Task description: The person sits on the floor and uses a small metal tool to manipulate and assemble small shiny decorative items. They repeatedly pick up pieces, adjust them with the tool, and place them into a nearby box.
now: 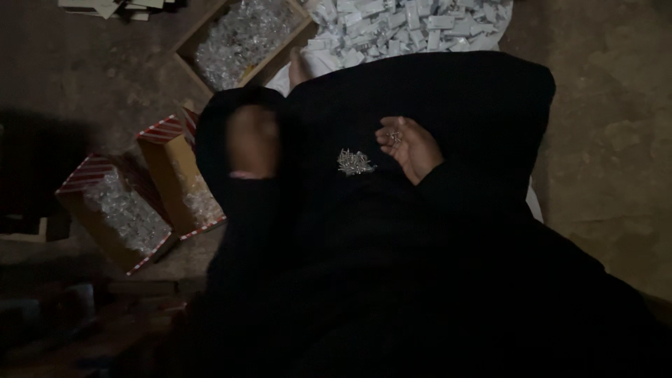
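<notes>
Small bright metal screws (pixel 355 162), glossy and glinting, lie in a heap at frame centre on matt black cloth (pixel 434 231) that drapes smoothly over the lap; a few more of the same shiny metal pieces rest in the cupped right hand (pixel 409 148), just right of centre. Open brown cardboard boxes (pixel 171 175) with red-and-white striped paper edging at middle left, and a plain one at upper centre-left, hold clear glossy plastic parts (pixel 126 210). White matt plastic pieces (pixel 413 24) pile at top centre; surrounding brown floor (pixel 609 140) looks rough, dull.
</notes>
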